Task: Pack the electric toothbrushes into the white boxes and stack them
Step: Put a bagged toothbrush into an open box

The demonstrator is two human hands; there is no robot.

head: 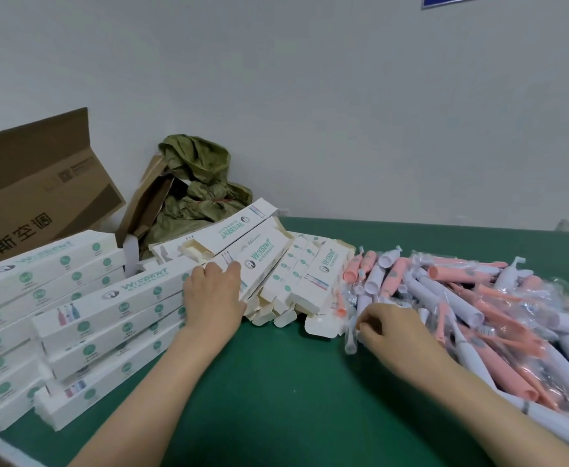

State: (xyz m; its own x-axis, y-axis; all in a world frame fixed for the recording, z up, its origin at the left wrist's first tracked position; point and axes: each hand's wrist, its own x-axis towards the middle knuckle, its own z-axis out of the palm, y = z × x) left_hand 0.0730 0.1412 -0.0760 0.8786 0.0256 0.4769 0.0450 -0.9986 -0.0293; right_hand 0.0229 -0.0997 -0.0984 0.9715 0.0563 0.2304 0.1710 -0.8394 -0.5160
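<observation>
As left hand touches stack edge | right hand pinches toothbrush (mat between)

Green felt-like tabletop under everything. Large brown cardboard carton, flaps open, black printed characters, far left. Narrow brown cardboard piece leaning beside it. Crumpled olive-green bag against plain white wall. Blue sign cut off at top edge.
</observation>
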